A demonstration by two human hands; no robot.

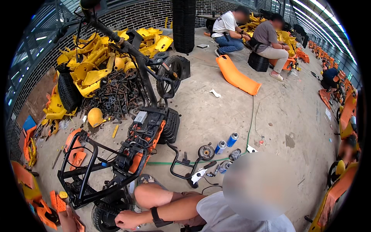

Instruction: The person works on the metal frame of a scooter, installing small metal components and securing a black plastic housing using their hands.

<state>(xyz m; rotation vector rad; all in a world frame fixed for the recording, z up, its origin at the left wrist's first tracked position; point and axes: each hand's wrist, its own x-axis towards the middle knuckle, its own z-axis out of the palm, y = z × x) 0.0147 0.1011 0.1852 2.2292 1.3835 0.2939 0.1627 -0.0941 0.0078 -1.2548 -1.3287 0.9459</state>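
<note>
Nearest, the right hand (129,219), its fingers bent, overlapped the black knobbed rubber tyre (99,219) at the rear of the machine; whether it grasped anything could not be told. The left hand (68,219), at the lower left, overlapped an orange ribbed piece (57,201); a grip could not be confirmed. The tyre lay between the hands, nearer the right. Beyond, the black tubular-framed two-wheeler (133,145) ran its long axis away, upward and rightward, to a black front wheel (174,74).
</note>
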